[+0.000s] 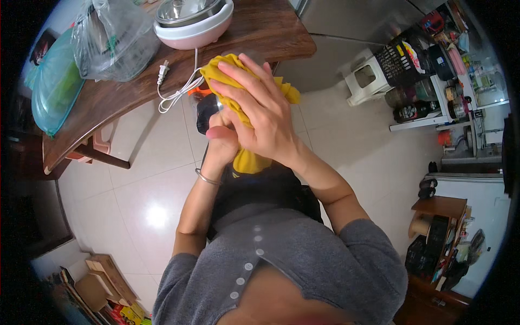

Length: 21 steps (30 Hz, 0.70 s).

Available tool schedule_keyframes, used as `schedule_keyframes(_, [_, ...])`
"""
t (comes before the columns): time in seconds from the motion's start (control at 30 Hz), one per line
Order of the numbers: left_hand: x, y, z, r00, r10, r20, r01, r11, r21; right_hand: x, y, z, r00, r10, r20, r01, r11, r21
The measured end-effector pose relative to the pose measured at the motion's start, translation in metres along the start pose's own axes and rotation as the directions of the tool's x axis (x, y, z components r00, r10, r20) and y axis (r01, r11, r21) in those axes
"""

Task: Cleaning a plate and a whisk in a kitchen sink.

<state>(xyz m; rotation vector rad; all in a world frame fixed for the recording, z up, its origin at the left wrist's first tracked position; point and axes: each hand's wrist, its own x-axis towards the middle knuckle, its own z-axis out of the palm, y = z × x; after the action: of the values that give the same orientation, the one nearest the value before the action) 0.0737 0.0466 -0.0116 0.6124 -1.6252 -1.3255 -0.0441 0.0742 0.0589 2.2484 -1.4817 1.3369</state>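
Note:
A crumpled yellow cloth is bunched between my two hands in front of my body, just off the table's edge. My right hand lies over the top of it, fingers stretched across and pressing on the fabric. Below, my left hand grips from underneath, thumb up, a metal bangle on its wrist. The left fingers are mostly hidden by the cloth and the right hand. Whether anything is wrapped inside the cloth cannot be seen.
The wooden table carries a pink-and-white electric appliance with a metal bowl, its coiled white cord with plug, a clear plastic bag and a teal bag. A white stool and crowded shelves stand right.

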Motion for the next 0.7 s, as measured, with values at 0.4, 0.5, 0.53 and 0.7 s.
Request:
schedule_keyframes(0.4, [-0.014,-0.001,-0.002,0.96,0.244,0.135,-0.241,0.97,-0.042,0.006,0.075,0.025,0.862,0.5,-0.083,-0.443,0.823,0.357])
schedule_keyframes(0.5, [-0.014,-0.007,0.001,0.963,0.211,0.167,-0.212,0.977,-0.012,0.003,0.094,0.026,0.694,0.655,0.299,-0.708,0.546,0.448])
schedule_keyframes(0.53, [-0.013,-0.009,0.0,0.956,0.231,0.181,-0.238,0.971,0.016,0.003,0.089,0.027,0.712,0.661,0.234,-0.693,0.612,0.38])
schedule_keyframes(0.7, [-0.016,-0.002,0.002,0.963,0.243,0.116,-0.256,0.961,0.104,0.009,0.05,0.019,0.869,0.494,-0.024,-0.457,0.822,0.338])
